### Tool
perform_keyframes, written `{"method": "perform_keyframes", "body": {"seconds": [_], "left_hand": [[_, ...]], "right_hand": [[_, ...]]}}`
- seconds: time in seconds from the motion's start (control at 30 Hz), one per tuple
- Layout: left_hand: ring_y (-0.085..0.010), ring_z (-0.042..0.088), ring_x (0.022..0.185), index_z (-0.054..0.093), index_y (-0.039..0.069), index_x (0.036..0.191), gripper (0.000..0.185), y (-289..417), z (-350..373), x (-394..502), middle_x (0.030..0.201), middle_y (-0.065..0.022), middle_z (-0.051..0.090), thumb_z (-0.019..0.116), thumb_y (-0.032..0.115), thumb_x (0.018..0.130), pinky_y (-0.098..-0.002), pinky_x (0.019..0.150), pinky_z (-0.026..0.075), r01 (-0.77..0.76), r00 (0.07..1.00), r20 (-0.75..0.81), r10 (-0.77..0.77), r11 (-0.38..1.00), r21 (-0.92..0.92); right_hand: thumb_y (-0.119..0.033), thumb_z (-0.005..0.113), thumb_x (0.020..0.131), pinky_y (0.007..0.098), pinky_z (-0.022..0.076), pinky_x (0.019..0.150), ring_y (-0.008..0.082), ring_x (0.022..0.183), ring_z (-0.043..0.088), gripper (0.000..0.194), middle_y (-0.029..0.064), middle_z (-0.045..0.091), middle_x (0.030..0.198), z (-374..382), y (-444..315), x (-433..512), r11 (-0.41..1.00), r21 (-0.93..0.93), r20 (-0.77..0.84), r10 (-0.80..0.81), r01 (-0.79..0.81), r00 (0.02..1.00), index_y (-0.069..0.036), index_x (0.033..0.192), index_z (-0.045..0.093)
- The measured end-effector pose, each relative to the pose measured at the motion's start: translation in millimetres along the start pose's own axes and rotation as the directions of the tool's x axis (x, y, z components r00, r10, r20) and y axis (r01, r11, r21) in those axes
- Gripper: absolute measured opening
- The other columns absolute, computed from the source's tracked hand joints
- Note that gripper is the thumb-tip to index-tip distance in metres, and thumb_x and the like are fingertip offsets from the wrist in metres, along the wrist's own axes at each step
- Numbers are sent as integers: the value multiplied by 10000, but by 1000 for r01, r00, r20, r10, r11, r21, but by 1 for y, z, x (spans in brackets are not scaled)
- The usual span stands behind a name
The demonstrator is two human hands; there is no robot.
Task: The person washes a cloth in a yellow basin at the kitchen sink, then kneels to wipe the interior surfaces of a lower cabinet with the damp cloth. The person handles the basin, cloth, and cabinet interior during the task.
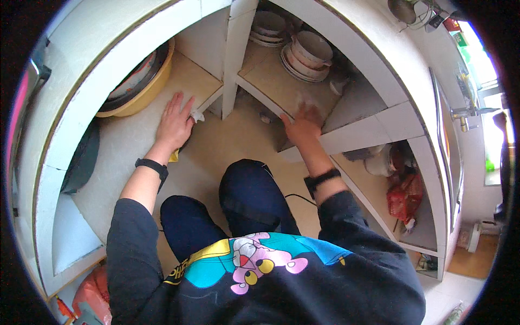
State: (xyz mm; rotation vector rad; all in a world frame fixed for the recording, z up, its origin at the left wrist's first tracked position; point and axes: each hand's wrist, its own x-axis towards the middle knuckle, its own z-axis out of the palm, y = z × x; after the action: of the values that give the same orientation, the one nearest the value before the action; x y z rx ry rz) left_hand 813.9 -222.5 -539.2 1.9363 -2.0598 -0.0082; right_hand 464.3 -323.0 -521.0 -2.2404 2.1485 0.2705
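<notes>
My left hand (175, 124) lies palm down at the edge of the left tiled shelf (134, 134), fingers spread. A scrap of white tissue or cloth (198, 116) shows beside its thumb, and a bit of something yellow (174, 156) shows below the wrist; whether the hand grips either is unclear. On the right tiled shelf (260, 65), my right hand (302, 124) rests near the front edge, its fingers blurred and apart, with nothing seen in it. Behind it stand stacked bowls (310, 48) on plates (302, 73).
A yellow basin (150, 95) holding darker basins stands on the left shelf, near a dark container (83, 158). More stacked bowls (268, 24) stand further back. Lower right, a compartment holds a red plastic basket or bag (404, 197) and a pale pot (378, 162). A black cable (300, 196) crosses the floor.
</notes>
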Motion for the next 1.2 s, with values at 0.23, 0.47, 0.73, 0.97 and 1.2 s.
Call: {"method": "perform_keyframes", "body": {"seconds": [0.23,0.47,0.73,0.97,1.2], "left_hand": [[-354,258,1378,389,108,1401,555,-2,2,-1,1455,-223,305,533,185,871,-437,1142,211,-9,999,-34,8,1000,-25],[-353,263,1376,386,106,1404,560,-2,-2,0,1451,-221,310,529,195,870,-434,1143,208,-4,1000,-31,4,1000,-8],[-344,267,1374,390,109,1403,544,-3,1,-1,1450,-218,312,509,218,883,-430,1144,207,15,1000,-22,-15,1000,-25],[-359,269,1373,380,123,1412,554,-4,0,-2,1457,-210,311,510,146,874,-445,1142,217,15,999,-34,-16,999,-33],[-362,274,1368,390,120,1402,532,-5,3,-3,1446,-216,323,501,139,882,-449,1139,224,-18,996,-91,15,999,-39]], "right_hand": [[-729,280,857,497,112,1139,447,1396,146,973,277,180,1505,-6,-5,36,964,63,12,256,-257,966,27,1461,191],[-774,374,781,497,151,1133,422,1402,153,1013,300,176,1491,-27,7,82,915,312,-93,297,-256,950,-18,1449,281],[-618,465,818,471,294,1083,406,1315,351,781,260,350,1420,-49,13,91,905,290,-48,339,-311,940,-60,1362,426],[-330,485,881,512,389,994,413,1147,522,422,239,561,1228,1,20,95,985,77,-162,164,-154,973,-46,1165,614],[-350,446,931,486,189,1123,390,1364,261,594,260,331,1439,54,-12,-16,968,227,-369,-13,104,929,45,1370,376]]}}
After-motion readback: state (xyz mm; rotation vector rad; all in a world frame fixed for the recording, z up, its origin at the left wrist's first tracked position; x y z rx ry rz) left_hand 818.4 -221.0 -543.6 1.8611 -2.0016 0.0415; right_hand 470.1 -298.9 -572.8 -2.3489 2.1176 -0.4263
